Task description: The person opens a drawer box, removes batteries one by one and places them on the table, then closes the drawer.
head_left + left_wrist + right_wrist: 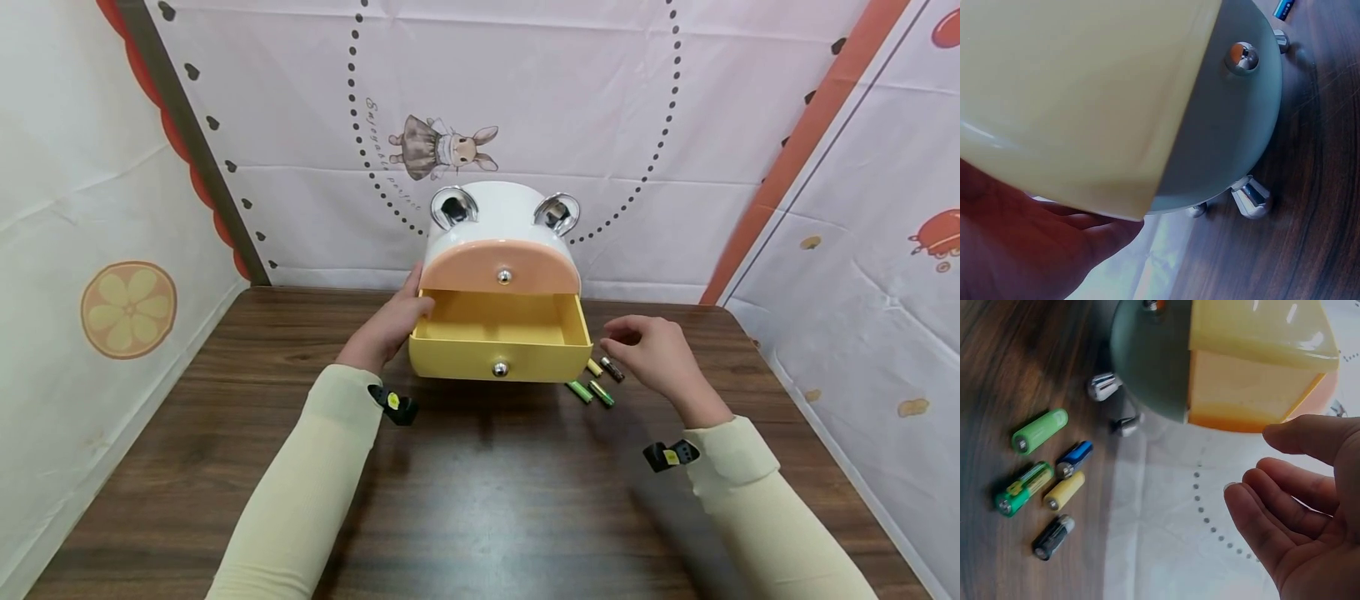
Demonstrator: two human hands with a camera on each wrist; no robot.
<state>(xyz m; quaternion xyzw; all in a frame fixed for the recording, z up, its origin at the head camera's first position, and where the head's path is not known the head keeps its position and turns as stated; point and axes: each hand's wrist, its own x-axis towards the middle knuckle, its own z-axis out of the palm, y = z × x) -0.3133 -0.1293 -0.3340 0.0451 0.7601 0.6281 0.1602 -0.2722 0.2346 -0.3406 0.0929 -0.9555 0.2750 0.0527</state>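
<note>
A small rounded drawer cabinet (pixel 498 208) with a white top stands on the table. Its yellow drawer (pixel 465 362) is pulled out, with a bare floor. Above it the peach drawer (pixel 465 262) is closed, and a blue-green drawer (pixel 1229 125) sits below. My left hand (pixel 392 325) holds the cabinet's left side, thumb over the yellow drawer's wall. Off the drawer's right front corner, my right hand (pixel 656 354) hovers with nothing in it, thumb and fingers apart. Near it lie several batteries: green (pixel 1040 431), green-yellow (pixel 1024 489), blue (pixel 1074 459), yellow (pixel 1064 490) and black (pixel 1053 537).
Silver feet (pixel 1250 197) hold the cabinet up from the dark wooden table (pixel 480 500). Printed cloth (pixel 570 100) hangs close behind the cabinet and along both sides. Two silver ring-shaped ears (pixel 557 214) stick up from the cabinet's top.
</note>
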